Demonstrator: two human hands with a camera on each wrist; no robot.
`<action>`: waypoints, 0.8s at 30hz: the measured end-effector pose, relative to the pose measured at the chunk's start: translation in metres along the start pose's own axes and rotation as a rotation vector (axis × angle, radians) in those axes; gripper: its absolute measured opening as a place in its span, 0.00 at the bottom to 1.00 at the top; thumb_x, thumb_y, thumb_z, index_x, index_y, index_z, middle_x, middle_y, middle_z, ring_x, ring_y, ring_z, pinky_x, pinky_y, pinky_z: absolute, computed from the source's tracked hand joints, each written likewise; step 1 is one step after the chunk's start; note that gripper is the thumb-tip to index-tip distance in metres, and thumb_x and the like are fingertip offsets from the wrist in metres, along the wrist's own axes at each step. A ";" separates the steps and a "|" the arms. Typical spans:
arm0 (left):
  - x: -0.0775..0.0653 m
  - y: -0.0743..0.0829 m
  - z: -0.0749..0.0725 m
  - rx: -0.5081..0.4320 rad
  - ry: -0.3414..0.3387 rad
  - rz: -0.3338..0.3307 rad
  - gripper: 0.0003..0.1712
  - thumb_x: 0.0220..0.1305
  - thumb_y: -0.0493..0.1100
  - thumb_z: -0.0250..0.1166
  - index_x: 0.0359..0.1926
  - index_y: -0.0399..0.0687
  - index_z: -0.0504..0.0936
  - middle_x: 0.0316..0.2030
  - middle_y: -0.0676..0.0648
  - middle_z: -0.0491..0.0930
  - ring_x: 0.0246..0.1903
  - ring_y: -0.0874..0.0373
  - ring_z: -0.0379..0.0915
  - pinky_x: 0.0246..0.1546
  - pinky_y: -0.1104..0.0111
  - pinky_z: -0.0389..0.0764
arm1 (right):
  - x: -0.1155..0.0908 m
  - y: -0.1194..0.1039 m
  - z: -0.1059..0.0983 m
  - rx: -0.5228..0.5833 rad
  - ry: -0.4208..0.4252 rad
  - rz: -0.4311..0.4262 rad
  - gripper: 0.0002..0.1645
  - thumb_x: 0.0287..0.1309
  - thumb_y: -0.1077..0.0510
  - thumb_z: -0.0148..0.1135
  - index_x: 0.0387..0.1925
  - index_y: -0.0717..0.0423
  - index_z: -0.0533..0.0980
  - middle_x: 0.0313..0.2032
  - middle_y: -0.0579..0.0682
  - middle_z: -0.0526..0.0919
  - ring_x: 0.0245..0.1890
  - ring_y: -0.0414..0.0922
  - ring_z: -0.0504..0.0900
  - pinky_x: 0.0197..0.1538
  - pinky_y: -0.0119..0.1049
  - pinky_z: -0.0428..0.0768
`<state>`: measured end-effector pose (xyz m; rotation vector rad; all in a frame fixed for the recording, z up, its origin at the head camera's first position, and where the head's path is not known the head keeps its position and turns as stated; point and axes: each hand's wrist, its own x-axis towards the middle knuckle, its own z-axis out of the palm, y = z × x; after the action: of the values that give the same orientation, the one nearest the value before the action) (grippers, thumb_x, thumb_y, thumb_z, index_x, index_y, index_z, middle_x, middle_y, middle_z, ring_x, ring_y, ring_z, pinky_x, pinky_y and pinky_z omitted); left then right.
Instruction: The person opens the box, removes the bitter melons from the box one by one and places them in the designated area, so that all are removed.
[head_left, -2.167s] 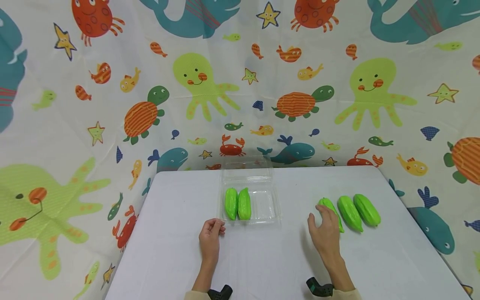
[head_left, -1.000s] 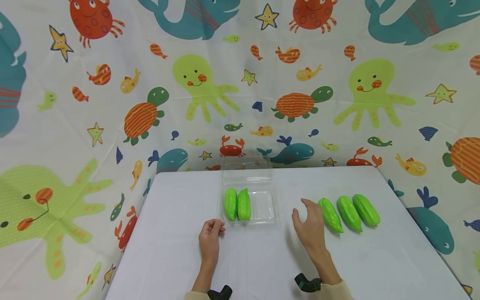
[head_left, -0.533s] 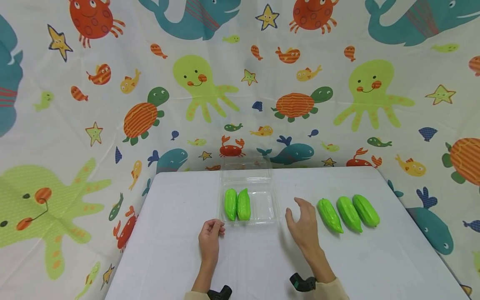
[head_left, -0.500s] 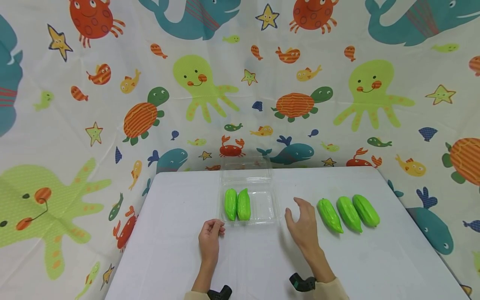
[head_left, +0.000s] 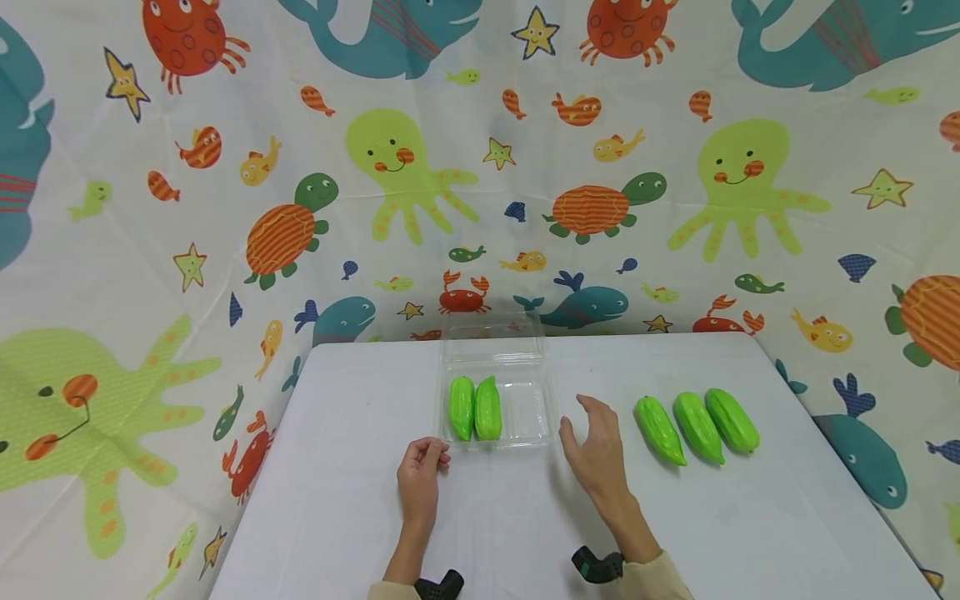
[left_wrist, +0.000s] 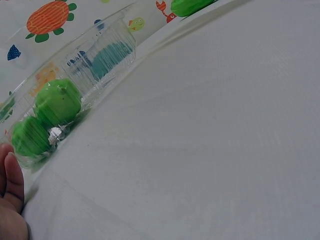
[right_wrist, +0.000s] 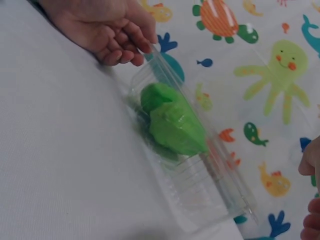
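Observation:
A clear plastic clamshell box (head_left: 527, 414) stands with its lid folded back. Two bright green ridged fruits, like star fruit (head_left: 488, 408), lie side by side in its left part. At the front left corner of the box, my left hand (head_left: 420, 481) pinches the rim between thumb and finger, as the right wrist view shows. My right hand (head_left: 597, 450) hovers just right of the box with thumb and fingers apart, holding nothing. Further right, a row of green fruits (head_left: 699, 427) lies on the table, apart from my right hand.
The table (head_left: 360, 392) is covered in white cloth. A curtain (head_left: 525, 167) printed with sea animals hangs behind it and along both sides. Each wrist wears a black camera.
My right hand has moved left, away from the row of green fruits towards the box, without carrying anything. My left hand stays at the box's corner. The fruits remain in place.

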<state>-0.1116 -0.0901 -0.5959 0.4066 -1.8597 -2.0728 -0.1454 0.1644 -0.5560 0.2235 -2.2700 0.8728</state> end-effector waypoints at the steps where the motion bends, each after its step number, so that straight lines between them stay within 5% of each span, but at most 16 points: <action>1: 0.000 0.000 0.000 -0.001 0.000 0.000 0.08 0.71 0.35 0.59 0.42 0.31 0.78 0.38 0.27 0.81 0.29 0.61 0.78 0.32 0.73 0.83 | 0.000 0.000 0.000 0.002 -0.001 -0.002 0.25 0.51 0.65 0.71 0.52 0.69 0.77 0.49 0.65 0.82 0.52 0.61 0.80 0.53 0.53 0.81; 24: 0.000 -0.001 0.000 0.019 0.002 -0.003 0.07 0.72 0.36 0.59 0.42 0.33 0.78 0.37 0.30 0.82 0.29 0.61 0.78 0.32 0.72 0.83 | -0.001 -0.012 0.010 -0.005 -0.066 0.016 0.25 0.53 0.63 0.69 0.53 0.68 0.76 0.50 0.63 0.82 0.53 0.59 0.80 0.54 0.52 0.82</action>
<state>-0.1119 -0.0900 -0.5965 0.4167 -1.8804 -2.0571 -0.1455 0.1484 -0.5560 0.2353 -2.3381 0.8805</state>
